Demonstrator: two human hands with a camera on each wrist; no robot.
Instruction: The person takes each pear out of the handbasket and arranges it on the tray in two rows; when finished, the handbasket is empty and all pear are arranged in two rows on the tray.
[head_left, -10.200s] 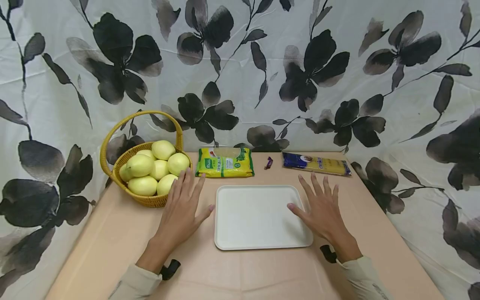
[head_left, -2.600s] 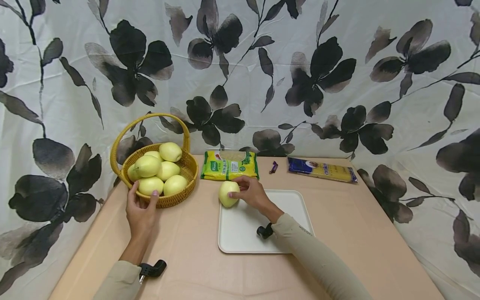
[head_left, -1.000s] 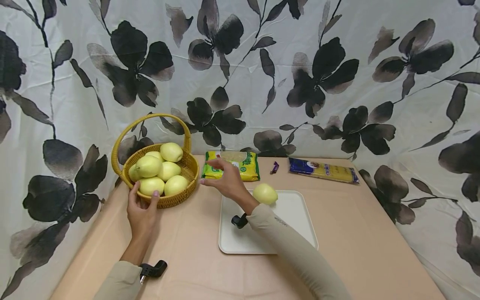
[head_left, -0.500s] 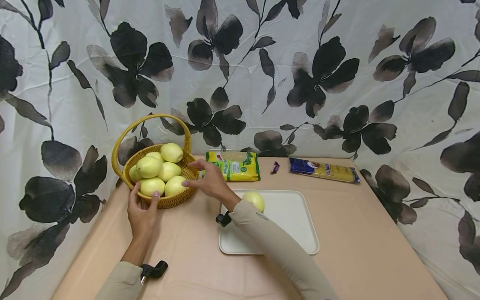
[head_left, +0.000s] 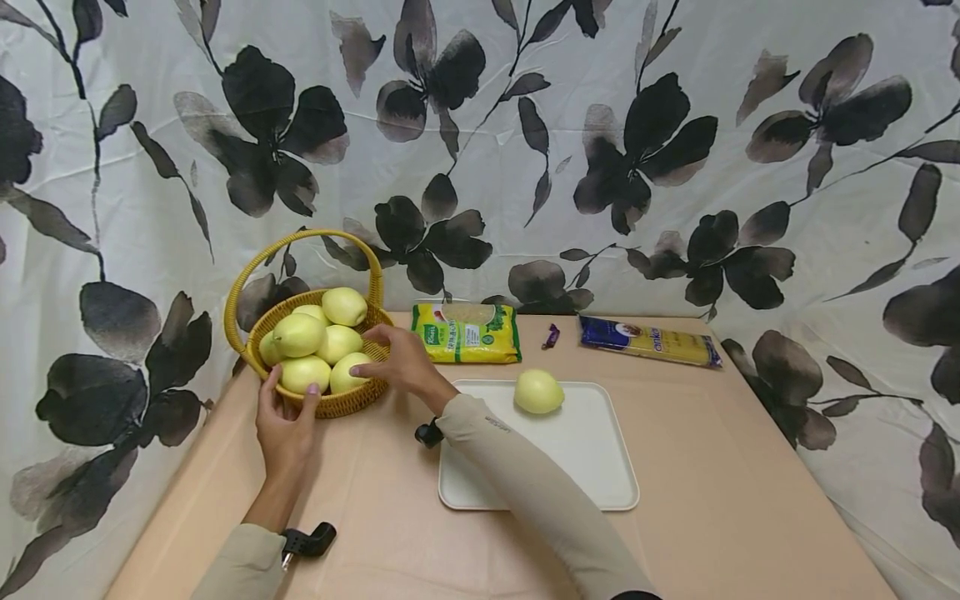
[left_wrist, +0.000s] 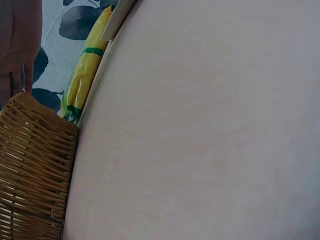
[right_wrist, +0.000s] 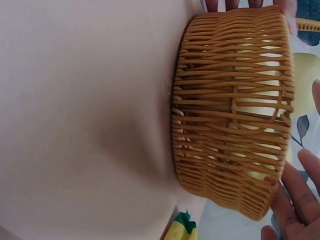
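Observation:
A woven yellow basket (head_left: 341, 407) with an arched handle stands at the table's left, holding several pale yellow-green round fruits (head_left: 298, 333). My left hand (head_left: 285, 437) grips the basket's front, thumb at the rim. My right hand (head_left: 401, 362) reaches over the basket's right rim, thumb against the front-right fruit (head_left: 347, 373), fingers spread above its right side. In the right wrist view these fingers (right_wrist: 300, 200) cross the rim of the basket (right_wrist: 230, 110). One more fruit (head_left: 538, 392) lies on the back part of the white tray (head_left: 555, 475), apart from both hands.
At the back of the table lie a yellow-green plastic package (head_left: 467, 333), a small purple wrapped candy (head_left: 551, 336) and a long blue-and-yellow packet (head_left: 648, 342). A floral cloth (head_left: 525, 150) hangs behind. My right forearm (head_left: 547, 492) passes over the tray's left part.
My right hand has released a fruit on the tray and moved left to the basket. That fruit has rocked about on the tray. My left hand has kept its hold on the basket.

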